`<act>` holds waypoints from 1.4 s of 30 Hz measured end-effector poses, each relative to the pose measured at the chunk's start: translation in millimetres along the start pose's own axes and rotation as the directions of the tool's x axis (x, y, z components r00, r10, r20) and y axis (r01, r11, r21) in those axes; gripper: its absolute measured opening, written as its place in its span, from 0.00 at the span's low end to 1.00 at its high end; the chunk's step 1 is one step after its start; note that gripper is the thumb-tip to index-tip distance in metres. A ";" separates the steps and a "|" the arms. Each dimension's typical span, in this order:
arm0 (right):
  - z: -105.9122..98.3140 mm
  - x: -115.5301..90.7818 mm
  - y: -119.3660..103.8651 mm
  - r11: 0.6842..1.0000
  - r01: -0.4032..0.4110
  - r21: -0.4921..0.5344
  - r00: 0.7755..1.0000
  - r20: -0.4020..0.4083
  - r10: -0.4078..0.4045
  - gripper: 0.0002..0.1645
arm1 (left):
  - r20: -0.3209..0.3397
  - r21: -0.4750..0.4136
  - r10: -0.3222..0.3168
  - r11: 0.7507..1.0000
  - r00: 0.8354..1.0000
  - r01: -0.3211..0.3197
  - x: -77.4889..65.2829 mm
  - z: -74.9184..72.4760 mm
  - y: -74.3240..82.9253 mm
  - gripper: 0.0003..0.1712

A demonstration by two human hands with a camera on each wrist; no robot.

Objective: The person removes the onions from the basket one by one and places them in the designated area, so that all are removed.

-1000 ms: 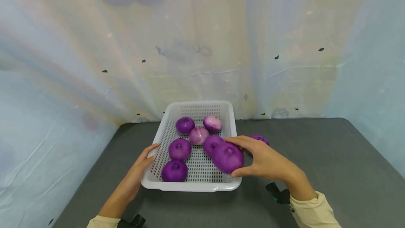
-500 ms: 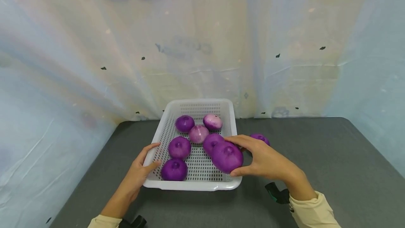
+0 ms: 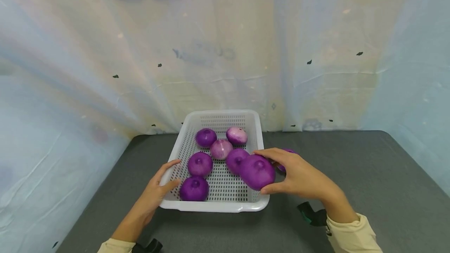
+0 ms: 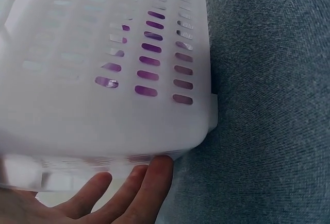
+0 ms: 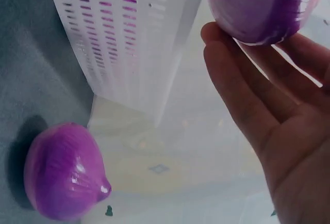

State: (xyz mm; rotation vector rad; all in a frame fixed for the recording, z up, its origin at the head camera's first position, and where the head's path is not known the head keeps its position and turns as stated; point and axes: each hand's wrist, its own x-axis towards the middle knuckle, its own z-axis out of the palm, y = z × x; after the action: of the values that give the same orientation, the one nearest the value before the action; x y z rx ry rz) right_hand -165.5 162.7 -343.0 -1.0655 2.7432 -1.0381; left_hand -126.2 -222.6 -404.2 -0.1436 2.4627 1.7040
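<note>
My right hand (image 3: 299, 173) grips a large purple onion (image 3: 257, 171) between fingers and thumb, over the right rim of a white plastic basket (image 3: 218, 207). In the right wrist view the same onion (image 5: 263, 7) sits at the fingertips, above the basket's slotted wall (image 5: 113, 33). At the basket's left side my left hand (image 3: 152, 190) holds the rim, thumb over the edge; in the left wrist view its fingers (image 4: 154, 183) lie against the outside. Inside the basket lie several onions, including a dark purple onion (image 3: 194, 188) at the near left and a paler onion (image 3: 221, 149) mid-basket.
Another purple onion (image 5: 64, 172) lies on the dark grey table (image 3: 351, 175) right of the basket, partly hidden behind my right hand in the head view. A pale patterned curtain (image 3: 225, 50) hangs behind the table and along its sides.
My right hand has shifted slightly right with the onion. My left thumb has come over the basket's rim since a second ago. The onions in the basket keep their places.
</note>
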 end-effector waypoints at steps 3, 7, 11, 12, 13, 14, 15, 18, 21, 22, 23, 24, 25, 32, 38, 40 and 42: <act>-5.2 -2.2 5.9 0.999 -0.038 0.001 0.999 -0.022 0.038 0.50 | -0.007 0.028 0.009 1.000 1.000 -0.008 -0.3 0.1 -0.1 0.28; -15.0 -5.5 17.8 0.993 -0.105 -0.045 0.991 -0.088 0.101 0.51 | -0.014 0.013 0.000 1.000 1.000 0.000 -1.4 0.2 -0.6 0.27; -26.6 -10.9 31.5 0.981 -0.168 -0.096 0.976 -0.153 0.152 0.53 | -0.015 -0.039 0.013 0.999 1.000 -0.014 -2.6 0.8 -0.9 0.28; -29.6 -12.7 34.5 0.977 -0.185 -0.103 0.972 -0.164 0.166 0.53 | -0.015 -0.045 0.017 0.999 1.000 -0.018 -2.6 0.7 -0.8 0.27; -32.5 -14.6 37.2 0.975 -0.197 -0.105 0.969 -0.175 0.177 0.53 | -0.015 -0.048 0.018 0.999 1.000 -0.019 -2.7 0.7 -0.6 0.26; -35.4 -16.6 39.9 0.973 -0.208 -0.105 0.965 -0.183 0.186 0.53 | -0.015 -0.049 0.018 0.999 1.000 -0.018 -2.7 0.6 -0.2 0.24; -37.9 -18.6 42.3 0.970 -0.219 -0.104 0.962 -0.190 0.197 0.53 | -0.015 -0.049 0.014 0.999 1.000 -0.015 -2.4 0.5 0.1 0.24; -44.7 -23.4 47.3 0.963 -0.251 -0.101 0.954 -0.195 0.229 0.52 | -0.019 -0.043 0.005 0.999 1.000 -0.006 -2.1 0.2 0.6 0.25; -49.4 -26.7 51.6 0.955 -0.278 -0.101 0.947 -0.194 0.255 0.53 | -0.020 -0.041 0.015 0.999 1.000 -0.015 -2.4 0.4 0.9 0.27; -50.7 -27.8 52.9 0.953 -0.286 -0.105 0.945 -0.193 0.262 0.53 | -0.020 -0.039 0.020 0.999 1.000 -0.020 -2.6 0.5 1.0 0.28; -51.9 -28.9 54.3 0.950 -0.293 -0.109 0.944 -0.193 0.269 0.53 | -0.022 -0.037 0.024 0.999 0.999 -0.025 -2.7 0.6 1.0 0.28; -53.0 -30.1 55.8 0.948 -0.296 -0.113 0.942 -0.198 0.270 0.53 | -0.024 -0.033 0.027 0.999 0.999 -0.028 -2.8 0.7 1.0 0.28; -54.3 -31.4 57.2 0.947 -0.300 -0.119 0.941 -0.201 0.273 0.54 | -0.025 -0.029 0.030 0.999 0.999 -0.030 -2.8 0.7 0.9 0.28; -59.9 -37.5 67.7 0.934 -0.330 -0.133 0.930 -0.218 0.297 0.54 | -0.029 -0.016 0.037 0.999 0.999 -0.037 -1.7 0.8 0.4 0.28; -59.6 -38.4 78.2 0.913 -0.379 -0.152 0.918 -0.183 0.351 0.59 | -0.028 -0.015 0.046 0.999 0.999 -0.046 -0.6 1.1 0.5 0.28; -59.5 -39.9 82.7 0.907 -0.392 -0.151 0.914 -0.177 0.366 0.60 | -0.028 -0.013 0.043 0.999 0.999 -0.043 -0.6 1.3 0.7 0.28; -59.4 -41.8 87.7 0.903 -0.403 -0.149 0.910 -0.174 0.377 0.60 | -0.028 -0.014 0.041 0.999 0.999 -0.042 -0.6 1.5 1.0 0.28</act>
State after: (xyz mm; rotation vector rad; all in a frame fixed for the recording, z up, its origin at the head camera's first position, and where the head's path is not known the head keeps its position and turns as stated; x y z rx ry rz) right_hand -200.1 270.2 -357.3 -0.4243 3.0308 -0.8430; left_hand -125.7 -220.8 -403.7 -0.1194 2.4907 1.7487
